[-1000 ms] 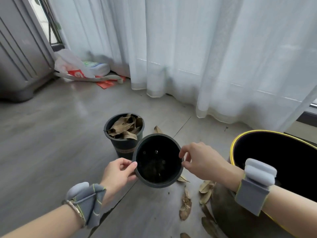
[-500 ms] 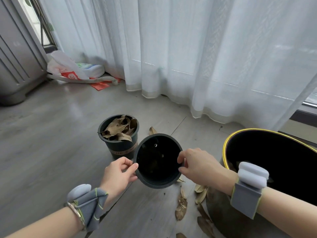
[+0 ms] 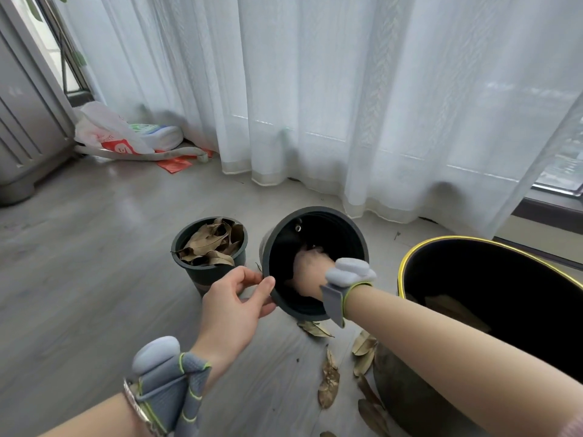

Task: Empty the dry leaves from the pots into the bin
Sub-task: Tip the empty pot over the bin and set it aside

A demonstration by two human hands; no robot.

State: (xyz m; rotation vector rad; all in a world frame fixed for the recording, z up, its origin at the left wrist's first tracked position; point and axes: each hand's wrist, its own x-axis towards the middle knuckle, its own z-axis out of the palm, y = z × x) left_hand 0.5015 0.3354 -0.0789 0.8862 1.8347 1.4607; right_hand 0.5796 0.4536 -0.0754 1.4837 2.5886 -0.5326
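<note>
While the left hand [image 3: 235,305] pinches the tilted empty black plastic pot [image 3: 315,263] mid-frame, the right hand [image 3: 310,272] reaches inside, fingers hidden, likely clearing scraps for the yellow-rimmed black bin [image 3: 410,260] at right, with the leaf-filled pot [image 3: 209,244] next.

The dark round plastic pot [image 3: 315,234] sits tipped between the hands. The leaf-filled dark plastic pot [image 3: 210,247] stands beyond the left hand [image 3: 233,307]. The yellow-rimmed black bin [image 3: 492,298] stands right of the right hand [image 3: 310,272].

- Left hand [image 3: 233,307]: bare forearm, grey fabric wrist strap [image 3: 172,392] edged in lime, a rounded pale-grey pod on top, a thin metal bracelet [image 3: 138,408] beside it.
- Right hand [image 3: 310,272]: a matching grey wristband [image 3: 339,294] with its own pale pod.
</note>
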